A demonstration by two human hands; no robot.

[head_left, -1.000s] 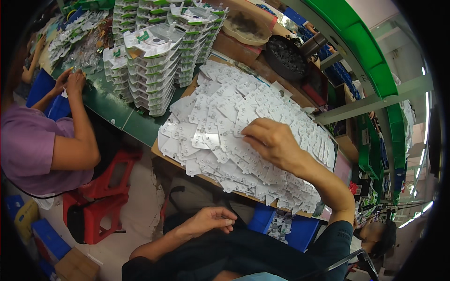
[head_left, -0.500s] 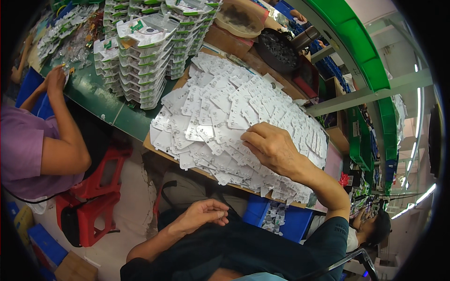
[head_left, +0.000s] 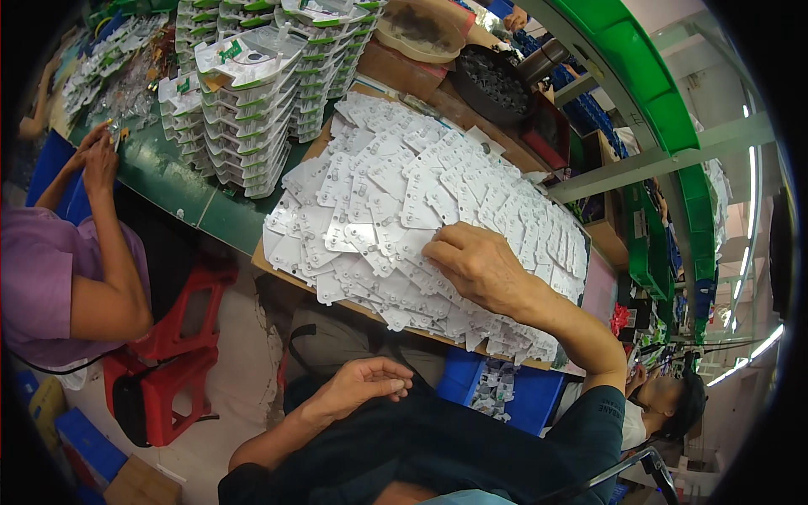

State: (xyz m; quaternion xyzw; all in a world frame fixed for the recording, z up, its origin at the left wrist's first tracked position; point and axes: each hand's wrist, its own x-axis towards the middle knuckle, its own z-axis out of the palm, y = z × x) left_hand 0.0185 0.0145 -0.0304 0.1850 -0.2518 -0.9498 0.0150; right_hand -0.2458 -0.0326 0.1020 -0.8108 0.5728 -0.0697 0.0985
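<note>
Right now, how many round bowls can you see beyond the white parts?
2: a beige bowl at the top centre and a black bowl to its lower right. Others may be hidden.

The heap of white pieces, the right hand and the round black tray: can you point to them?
Heap of white pieces [head_left: 412,202], head view: its middle.
Right hand [head_left: 483,264], head view: back of the hand.
Round black tray [head_left: 469,100], head view: its lower left wall.

A green worktop [head_left: 156,172] is stretching across the upper left of the frame. Red stools [head_left: 181,370] are standing on the pale floor [head_left: 240,379] at lower left. At upper right, a green rack [head_left: 656,101] is curving downward, with a grey beam [head_left: 619,176] crossing it, and tube lights [head_left: 746,357] are glowing along the right side.
</note>
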